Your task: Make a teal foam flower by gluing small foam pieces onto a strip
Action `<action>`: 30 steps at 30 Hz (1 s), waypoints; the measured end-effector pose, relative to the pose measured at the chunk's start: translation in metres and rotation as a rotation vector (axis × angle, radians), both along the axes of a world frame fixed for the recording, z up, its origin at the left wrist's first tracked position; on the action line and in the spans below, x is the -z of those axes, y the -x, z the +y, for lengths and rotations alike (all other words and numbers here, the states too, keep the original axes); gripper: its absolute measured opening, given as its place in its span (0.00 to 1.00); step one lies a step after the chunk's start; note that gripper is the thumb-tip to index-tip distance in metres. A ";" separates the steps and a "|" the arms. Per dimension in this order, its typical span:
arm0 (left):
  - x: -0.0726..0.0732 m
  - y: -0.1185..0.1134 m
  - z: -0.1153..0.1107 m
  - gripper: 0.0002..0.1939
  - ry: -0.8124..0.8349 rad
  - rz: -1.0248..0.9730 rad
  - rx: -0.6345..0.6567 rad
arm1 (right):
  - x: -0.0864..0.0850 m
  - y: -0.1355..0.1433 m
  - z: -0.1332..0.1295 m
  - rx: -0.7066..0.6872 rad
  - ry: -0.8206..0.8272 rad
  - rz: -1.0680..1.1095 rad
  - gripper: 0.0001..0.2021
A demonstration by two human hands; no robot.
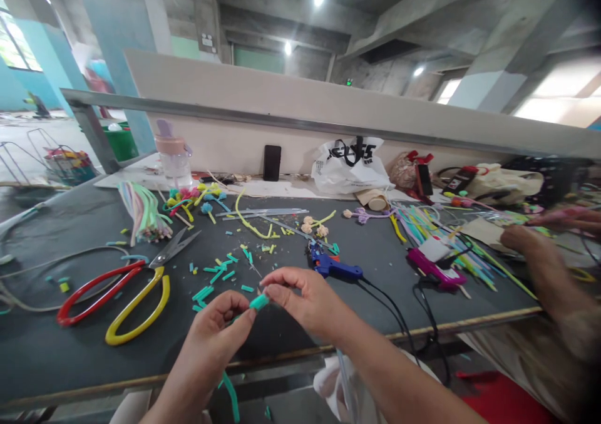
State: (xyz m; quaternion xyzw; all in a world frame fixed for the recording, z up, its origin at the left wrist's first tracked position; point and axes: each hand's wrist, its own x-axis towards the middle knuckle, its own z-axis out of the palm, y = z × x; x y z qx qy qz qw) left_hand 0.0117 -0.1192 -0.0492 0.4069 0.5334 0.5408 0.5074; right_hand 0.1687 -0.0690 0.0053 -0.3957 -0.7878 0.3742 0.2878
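My left hand [218, 327] is closed, thumb and fingers pinching a short teal-green piece [258, 302] that looks like cut foam or fuzzy stem. At its other end, the fingertips of my right hand [303, 299] are pinched together, touching the piece. A thin needle-like wire [255, 270] sticks up beside the right fingertips; which fingers hold it is hard to see. Several loose cut green pieces [203, 294] lie left of my hands. Below my left wrist hangs a longer green strip [230, 398]. A blue glue gun [335, 266] rests just beyond my right hand.
Large scissors [136, 286] with red and yellow handles lie open at left. Behind are bundled pastel stems [143, 214], a bottle [173, 161], a phone [272, 163] and a white bag [350, 167]. A magenta glue gun [436, 268] and another person's hand [535, 255] are at right.
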 end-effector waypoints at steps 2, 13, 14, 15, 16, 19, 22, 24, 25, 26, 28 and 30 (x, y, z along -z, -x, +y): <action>-0.002 0.000 0.000 0.13 0.032 -0.031 -0.015 | 0.003 -0.005 0.006 0.033 -0.012 0.058 0.12; -0.014 0.007 -0.003 0.12 0.077 -0.332 0.009 | 0.022 -0.021 0.032 0.206 -0.311 -0.254 0.09; -0.013 0.008 -0.003 0.12 0.078 -0.344 0.007 | 0.023 -0.018 0.030 0.171 -0.308 -0.325 0.09; -0.013 0.008 -0.003 0.12 0.078 -0.351 0.000 | 0.025 -0.015 0.027 0.140 -0.303 -0.402 0.08; -0.013 0.008 -0.002 0.13 0.079 -0.350 -0.007 | 0.026 -0.012 0.025 0.115 -0.300 -0.475 0.07; -0.013 0.008 -0.001 0.14 0.080 -0.321 -0.017 | 0.028 -0.005 0.019 0.086 -0.304 -0.605 0.04; -0.011 0.008 -0.001 0.14 0.076 -0.288 -0.011 | 0.030 -0.004 0.019 0.087 -0.307 -0.610 0.01; -0.010 0.007 0.000 0.15 0.072 -0.267 -0.013 | 0.031 -0.006 0.020 0.086 -0.296 -0.592 0.03; -0.009 0.007 0.000 0.16 0.070 -0.259 -0.017 | 0.031 -0.007 0.021 0.091 -0.286 -0.575 0.03; -0.008 0.007 0.000 0.16 0.066 -0.251 -0.019 | 0.032 -0.008 0.022 0.099 -0.271 -0.552 0.02; -0.005 0.007 0.001 0.17 0.055 -0.241 -0.020 | 0.031 -0.008 0.022 0.114 -0.237 -0.505 0.02; -0.004 0.008 0.002 0.17 0.051 -0.232 -0.002 | 0.028 -0.008 0.020 0.111 -0.159 -0.409 0.04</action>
